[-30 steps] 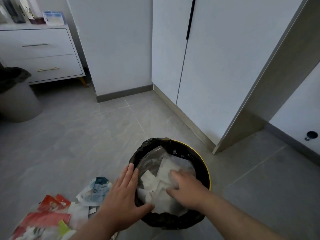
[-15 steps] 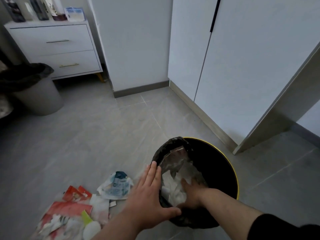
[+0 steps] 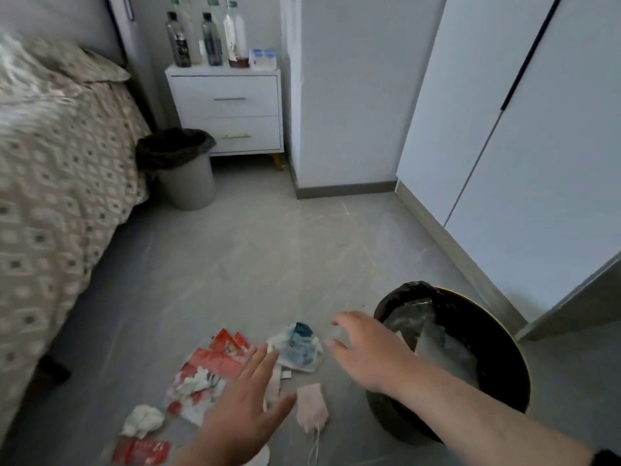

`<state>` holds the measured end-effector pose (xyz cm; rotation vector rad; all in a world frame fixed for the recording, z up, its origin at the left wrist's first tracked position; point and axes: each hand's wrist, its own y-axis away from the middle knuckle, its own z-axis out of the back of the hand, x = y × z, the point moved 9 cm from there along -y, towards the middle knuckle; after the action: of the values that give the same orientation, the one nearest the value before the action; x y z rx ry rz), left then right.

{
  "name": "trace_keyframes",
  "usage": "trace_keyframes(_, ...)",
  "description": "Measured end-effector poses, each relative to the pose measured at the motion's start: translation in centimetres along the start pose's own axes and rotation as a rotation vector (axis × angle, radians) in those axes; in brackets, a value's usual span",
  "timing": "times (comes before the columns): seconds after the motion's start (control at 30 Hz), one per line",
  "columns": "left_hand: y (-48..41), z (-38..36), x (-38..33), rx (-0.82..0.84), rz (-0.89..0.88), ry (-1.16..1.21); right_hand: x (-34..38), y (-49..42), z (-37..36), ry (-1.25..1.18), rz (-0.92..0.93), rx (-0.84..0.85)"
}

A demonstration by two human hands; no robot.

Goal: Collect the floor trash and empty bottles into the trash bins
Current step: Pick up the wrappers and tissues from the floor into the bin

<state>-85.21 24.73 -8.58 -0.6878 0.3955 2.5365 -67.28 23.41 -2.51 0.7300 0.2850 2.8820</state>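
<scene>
Left hand [image 3: 245,408]: fingers spread flat over the red wrappers [image 3: 215,361], holding nothing.
Right hand [image 3: 363,348]: fingers loosely bent, empty, just beside the near bin [image 3: 413,290].
Floor trash: wrappers, blue-white packet [image 3: 299,346], crumpled tissue [image 3: 142,420], pink mask [image 3: 312,410] — all left of the near bin.
Bottles [image 3: 179,42]: upright on the nightstand [image 3: 228,109] — far bin [image 3: 188,183] beside it.

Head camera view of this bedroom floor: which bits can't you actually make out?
All in the head view:
- Bottles on the nightstand: too small and dim to tell if empty; the top edge cuts the tall ones.
- Grey bin: its liner hides the inside.
- Right hand: motion blur; whether the fingers hold anything is unclear.
- Red wrappers: partly under the left hand.
- Bed: blurred, cut by the left edge.
</scene>
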Motion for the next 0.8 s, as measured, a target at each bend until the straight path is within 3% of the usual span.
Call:
trace_keyframes(0.23, 4.5, -0.3, 14.0, 0.073, 0.348, -0.076, 2.7, -3.7, -10.1, 0.031, 0.006, 0.192)
trace_keyframes(0.43, 4.0, -8.6, 18.2, 0.237, 0.354, 0.024, -3.8, -5.7, -19.3, 0.033, -0.265, 0.366)
trace_keyframes(0.6, 1.7, -14.2, 16.9, 0.235, 0.349, -0.005, -9.6, -5.9, -23.3, -0.001, -0.588, 0.299)
trace_keyframes(0.8, 1.4, -17.0, 15.9, 0.119, 0.562, -0.037, -11.7, -5.9, -25.1, -0.047, -0.718, 0.157)
